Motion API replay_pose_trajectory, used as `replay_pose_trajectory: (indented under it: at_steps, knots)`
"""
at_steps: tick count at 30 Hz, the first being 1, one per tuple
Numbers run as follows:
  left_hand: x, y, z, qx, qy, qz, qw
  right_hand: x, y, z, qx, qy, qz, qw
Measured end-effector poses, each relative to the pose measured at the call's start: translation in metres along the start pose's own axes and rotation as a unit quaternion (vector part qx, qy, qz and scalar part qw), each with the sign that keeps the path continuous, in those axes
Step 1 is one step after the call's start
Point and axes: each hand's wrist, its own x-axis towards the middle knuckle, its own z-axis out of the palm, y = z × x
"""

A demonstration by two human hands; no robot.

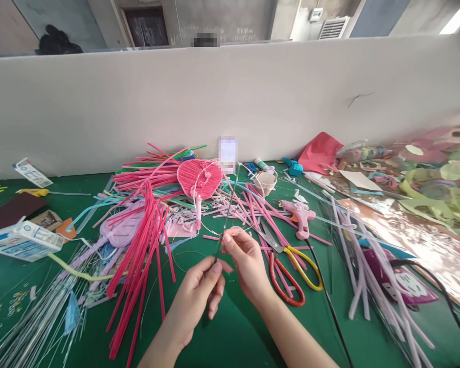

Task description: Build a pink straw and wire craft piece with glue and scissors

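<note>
Near the front middle of the table, my left hand (201, 289) pinches the lower end of a thin dark green wire (230, 204) between thumb and fingers. The wire slants up and away, passing in front of a pink heart-shaped fan (200, 180) made of fuzzy stems. Just above and to the right, my right hand (247, 263) has thumb and forefinger closed around the same wire. A fine pale strand loops near those fingertips; where it ends I cannot make out. Scissors with red and yellow handles (287, 278) lie close to my right wrist.
Pink fuzzy stems (140, 276) and metal wires (42, 312) spread at left, near a white-blue box (25, 239). A pink glue gun (299, 217) with a black cord lies right, before pale purple stems (358, 271). A white partition (176, 102) stands behind.
</note>
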Motion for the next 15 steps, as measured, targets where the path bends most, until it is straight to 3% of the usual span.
replay_pose_trajectory:
  at_steps: [10, 15]
  knots:
    - [0.003, -0.011, 0.008, -0.059, -0.002, -0.004, 0.998, 0.000, -0.004, 0.005, 0.029, 0.005, 0.078, 0.997]
    - [0.005, -0.019, 0.004, -0.062, -0.009, -0.007, 0.998, 0.000, -0.003, 0.005, 0.019, 0.018, 0.073, 0.997]
